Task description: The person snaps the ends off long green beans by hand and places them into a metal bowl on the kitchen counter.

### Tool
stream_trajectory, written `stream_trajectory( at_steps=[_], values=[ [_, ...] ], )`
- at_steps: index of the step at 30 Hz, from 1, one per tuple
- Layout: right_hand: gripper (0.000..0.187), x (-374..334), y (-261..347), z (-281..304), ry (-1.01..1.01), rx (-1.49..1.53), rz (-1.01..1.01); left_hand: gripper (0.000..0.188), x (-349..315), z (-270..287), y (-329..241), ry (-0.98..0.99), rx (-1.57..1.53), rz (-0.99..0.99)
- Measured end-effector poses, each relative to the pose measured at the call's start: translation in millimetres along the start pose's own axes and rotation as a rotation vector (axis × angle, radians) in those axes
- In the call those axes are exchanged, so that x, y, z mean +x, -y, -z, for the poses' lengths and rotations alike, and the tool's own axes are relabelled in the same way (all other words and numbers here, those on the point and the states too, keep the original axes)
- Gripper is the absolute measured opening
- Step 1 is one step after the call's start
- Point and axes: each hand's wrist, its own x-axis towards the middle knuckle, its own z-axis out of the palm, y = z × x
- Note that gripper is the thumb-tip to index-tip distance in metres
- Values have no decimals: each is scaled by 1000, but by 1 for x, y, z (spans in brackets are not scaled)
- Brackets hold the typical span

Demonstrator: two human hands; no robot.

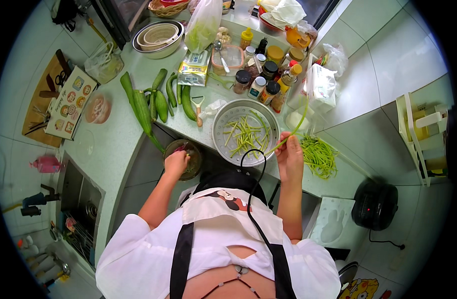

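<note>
Between the fingertips of my right hand (290, 157) is a long green bean (301, 121), its free end pointing up and away. My left hand (176, 163) is over a bin (192, 174) below the counter edge, its fingers pinched together; whatever is in them is too small to make out. A metal strainer basin (218, 139) between my hands holds short broken bean pieces (244, 133). Right of my right hand lies a pile of whole long beans (319, 157) on the counter.
Cucumbers and luffas (142, 107) lie at the left, near a peeler (199, 110). Behind the basin stand several spice jars (269, 70) and bottles. A sink (81, 199) is at the far left, a black cooker (375, 204) at the right. A black cable (263, 172) hangs before me.
</note>
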Motion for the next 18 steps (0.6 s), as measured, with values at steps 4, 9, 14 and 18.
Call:
stream_trajectory(
  at_steps=[4,9,14,18],
  values=[
    [21,2,2,-4,27,92,-8,31,3,-22,34,102,103,154],
    [20,2,0,-2,38,117,-9,29,5,-21,37,68,130,169],
    [18,1,-2,-3,44,56,-20,24,14,16,-10,-84,-9,3],
    [19,-3,0,-12,10,-13,-21,19,18,55,-60,-207,-175,-189]
  ],
)
